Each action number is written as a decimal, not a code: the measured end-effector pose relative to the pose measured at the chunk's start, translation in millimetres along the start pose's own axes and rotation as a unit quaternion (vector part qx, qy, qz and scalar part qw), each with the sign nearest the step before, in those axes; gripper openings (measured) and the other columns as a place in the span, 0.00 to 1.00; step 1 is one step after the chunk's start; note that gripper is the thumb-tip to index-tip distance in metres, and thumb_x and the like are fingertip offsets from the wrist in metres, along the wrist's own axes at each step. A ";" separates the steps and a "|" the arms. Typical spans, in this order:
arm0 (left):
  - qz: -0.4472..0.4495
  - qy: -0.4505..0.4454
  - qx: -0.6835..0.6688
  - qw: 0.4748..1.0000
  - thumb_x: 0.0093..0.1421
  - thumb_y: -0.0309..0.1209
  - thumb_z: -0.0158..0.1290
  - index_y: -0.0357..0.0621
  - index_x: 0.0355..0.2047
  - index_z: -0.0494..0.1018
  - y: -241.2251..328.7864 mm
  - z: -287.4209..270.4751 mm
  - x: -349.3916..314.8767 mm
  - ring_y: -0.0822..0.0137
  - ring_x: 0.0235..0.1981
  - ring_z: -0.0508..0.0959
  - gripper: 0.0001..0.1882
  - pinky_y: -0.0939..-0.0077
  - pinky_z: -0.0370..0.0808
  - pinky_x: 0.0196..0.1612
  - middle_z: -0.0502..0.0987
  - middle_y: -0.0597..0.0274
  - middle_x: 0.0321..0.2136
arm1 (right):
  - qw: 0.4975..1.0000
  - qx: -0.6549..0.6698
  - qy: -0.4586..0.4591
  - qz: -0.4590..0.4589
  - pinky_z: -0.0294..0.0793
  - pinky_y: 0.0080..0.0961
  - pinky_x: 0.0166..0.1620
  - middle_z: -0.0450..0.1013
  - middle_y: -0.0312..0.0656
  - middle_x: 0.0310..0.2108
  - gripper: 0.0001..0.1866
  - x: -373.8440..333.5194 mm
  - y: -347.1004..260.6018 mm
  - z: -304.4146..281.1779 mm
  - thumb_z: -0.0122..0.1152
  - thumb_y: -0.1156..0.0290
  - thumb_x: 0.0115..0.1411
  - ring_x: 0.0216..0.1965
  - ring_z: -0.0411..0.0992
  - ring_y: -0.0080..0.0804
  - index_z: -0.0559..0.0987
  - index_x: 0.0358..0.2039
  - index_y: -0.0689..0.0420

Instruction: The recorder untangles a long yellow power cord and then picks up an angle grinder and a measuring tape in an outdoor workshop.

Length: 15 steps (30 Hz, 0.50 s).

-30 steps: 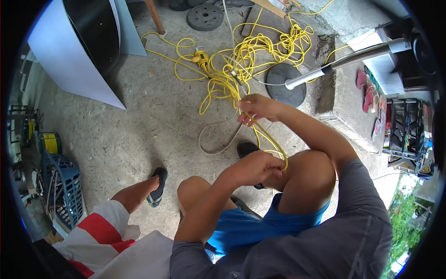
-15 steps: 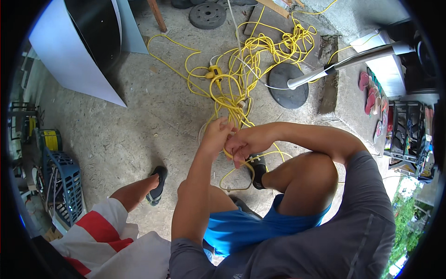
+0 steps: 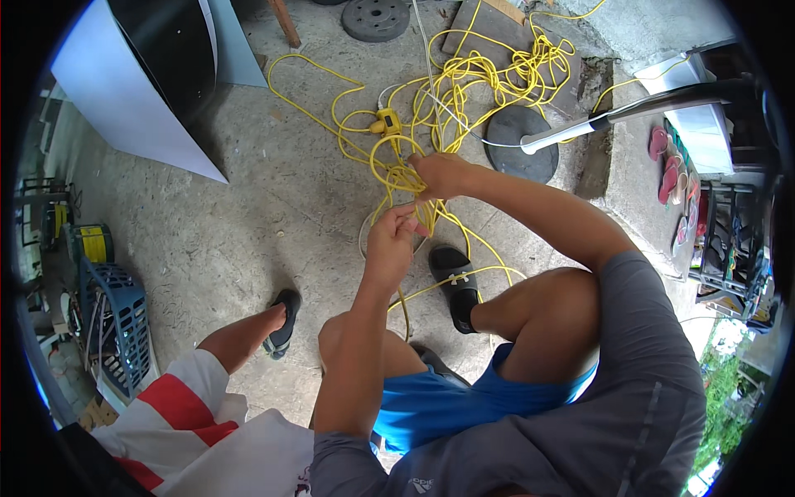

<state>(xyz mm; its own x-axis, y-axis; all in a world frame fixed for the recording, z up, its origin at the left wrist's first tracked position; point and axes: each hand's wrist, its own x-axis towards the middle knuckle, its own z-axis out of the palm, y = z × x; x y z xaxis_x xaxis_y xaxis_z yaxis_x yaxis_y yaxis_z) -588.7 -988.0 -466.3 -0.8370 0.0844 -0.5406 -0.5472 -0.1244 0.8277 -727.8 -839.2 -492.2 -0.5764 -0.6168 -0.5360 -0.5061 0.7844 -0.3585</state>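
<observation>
The left hand (image 3: 389,240) is closed around a strand of the yellow cord (image 3: 464,91), pinching it between thumb and fingers. The right hand (image 3: 443,176), just beyond it at about 1 o'clock, also grips the cord, with fingers curled over a small loop. Both hands are near each other, over the concrete floor (image 3: 248,207).

Most of the cord lies in a loose tangle at 12 o'clock from the hands, beside a round black fan base (image 3: 522,141). A yellow plug block (image 3: 386,124) sits at 11 o'clock. One strand runs down past the black sandal (image 3: 455,282) at 5 o'clock.

To do this well, I think one hand should hold the loops firm while the other feeds the strand slowly, so no new knot forms. Another person's leg (image 3: 248,335) is at 8 o'clock.
</observation>
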 end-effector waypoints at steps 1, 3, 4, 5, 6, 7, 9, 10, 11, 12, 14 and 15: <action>0.000 0.001 0.000 1.000 0.65 0.26 0.45 0.36 0.52 0.67 1.1 -1.6 -0.3 0.83 0.16 0.60 0.16 0.88 0.60 0.18 0.77 0.62 0.29 | 0.999 -0.031 -0.012 -0.004 0.73 0.42 0.46 0.75 0.57 0.39 0.33 2.6 -0.7 1.1 0.68 0.56 0.50 0.45 0.73 0.54 0.70 0.49 0.66; 0.023 0.000 -0.003 1.000 0.65 0.26 0.44 0.36 0.52 0.67 4.7 -3.5 -1.7 0.83 0.16 0.60 0.15 0.87 0.60 0.18 0.77 0.61 0.29 | 0.999 0.025 0.016 0.034 0.73 0.42 0.47 0.75 0.58 0.39 0.33 12.2 5.4 11.1 0.67 0.58 0.49 0.45 0.73 0.53 0.69 0.49 0.67; 0.022 0.000 -0.003 1.000 0.65 0.26 0.44 0.36 0.52 0.67 6.2 -3.0 -4.3 0.83 0.16 0.60 0.15 0.87 0.60 0.18 0.77 0.61 0.29 | 0.993 0.082 0.043 0.072 0.73 0.41 0.47 0.74 0.59 0.40 0.32 16.4 9.5 17.0 0.67 0.60 0.49 0.46 0.73 0.53 0.69 0.49 0.68; 0.021 -0.023 0.012 0.999 0.65 0.25 0.44 0.36 0.52 0.67 7.5 -3.1 -7.0 0.83 0.16 0.61 0.15 0.88 0.61 0.19 0.77 0.61 0.30 | 0.993 0.081 0.042 0.070 0.73 0.41 0.47 0.74 0.59 0.40 0.32 17.9 12.0 19.5 0.67 0.60 0.49 0.46 0.73 0.53 0.69 0.49 0.68; 0.020 -0.047 0.026 0.998 0.65 0.25 0.44 0.36 0.52 0.67 8.2 -2.9 -8.7 0.83 0.17 0.61 0.15 0.88 0.61 0.19 0.78 0.61 0.30 | 0.989 0.131 0.026 0.061 0.73 0.40 0.47 0.74 0.58 0.40 0.31 17.6 15.8 21.8 0.66 0.61 0.48 0.46 0.73 0.52 0.70 0.49 0.67; 0.020 -0.046 0.025 0.998 0.65 0.25 0.44 0.36 0.52 0.67 8.3 -1.1 -8.9 0.83 0.17 0.61 0.15 0.88 0.61 0.19 0.78 0.61 0.30 | 0.982 0.182 0.010 0.052 0.73 0.39 0.48 0.74 0.58 0.41 0.30 18.0 18.7 24.9 0.65 0.63 0.48 0.46 0.73 0.50 0.71 0.48 0.66; 0.043 -0.078 0.028 0.996 0.64 0.24 0.44 0.37 0.51 0.67 8.5 3.0 -10.7 0.83 0.17 0.62 0.15 0.88 0.62 0.20 0.78 0.62 0.31 | 0.980 0.193 0.023 0.050 0.73 0.38 0.47 0.74 0.57 0.41 0.28 20.4 11.3 35.0 0.65 0.63 0.47 0.45 0.74 0.49 0.72 0.47 0.65; 0.042 -0.076 0.028 0.996 0.64 0.24 0.44 0.37 0.51 0.67 8.5 4.2 -11.4 0.83 0.17 0.62 0.15 0.88 0.62 0.20 0.78 0.62 0.31 | 0.977 0.205 0.038 0.051 0.73 0.37 0.46 0.74 0.56 0.41 0.26 21.0 9.1 39.0 0.65 0.64 0.46 0.45 0.74 0.48 0.73 0.45 0.64; 0.057 -0.085 0.042 0.994 0.64 0.24 0.44 0.37 0.50 0.67 8.5 4.5 -11.5 0.83 0.18 0.63 0.14 0.88 0.62 0.21 0.79 0.62 0.32 | 0.977 0.205 0.038 0.051 0.73 0.37 0.46 0.74 0.56 0.41 0.26 21.3 9.0 39.9 0.65 0.64 0.46 0.45 0.74 0.48 0.73 0.45 0.64; 0.072 -0.093 0.055 0.992 0.64 0.24 0.44 0.37 0.50 0.67 8.3 4.3 -12.0 0.83 0.19 0.64 0.14 0.88 0.63 0.22 0.79 0.62 0.32 | 0.978 0.195 0.052 0.060 0.73 0.37 0.45 0.75 0.55 0.41 0.25 21.6 9.9 39.8 0.65 0.65 0.46 0.44 0.74 0.48 0.74 0.44 0.62; 0.077 -0.083 0.067 0.991 0.64 0.24 0.44 0.37 0.50 0.67 5.9 0.2 -14.1 0.82 0.20 0.65 0.14 0.87 0.64 0.23 0.79 0.62 0.32 | 0.978 0.185 0.066 0.064 0.74 0.37 0.45 0.75 0.55 0.40 0.23 23.7 12.2 30.2 0.66 0.66 0.46 0.43 0.74 0.48 0.75 0.43 0.61; 0.080 -0.076 0.077 0.991 0.64 0.24 0.44 0.36 0.49 0.68 3.0 -1.6 -15.3 0.81 0.20 0.66 0.14 0.85 0.65 0.24 0.80 0.62 0.31 | 0.980 0.161 0.093 0.076 0.74 0.35 0.43 0.75 0.54 0.37 0.23 21.6 17.1 14.8 0.66 0.67 0.45 0.41 0.75 0.45 0.75 0.43 0.61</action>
<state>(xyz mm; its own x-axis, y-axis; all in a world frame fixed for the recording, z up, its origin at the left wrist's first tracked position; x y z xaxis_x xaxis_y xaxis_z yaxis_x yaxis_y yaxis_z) -577.6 -991.3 -455.8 -0.8962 0.2255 -0.3821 -0.3914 0.0039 0.9202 -739.4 -838.1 -521.3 -0.7510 -0.4691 -0.4647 -0.1939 0.8294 -0.5239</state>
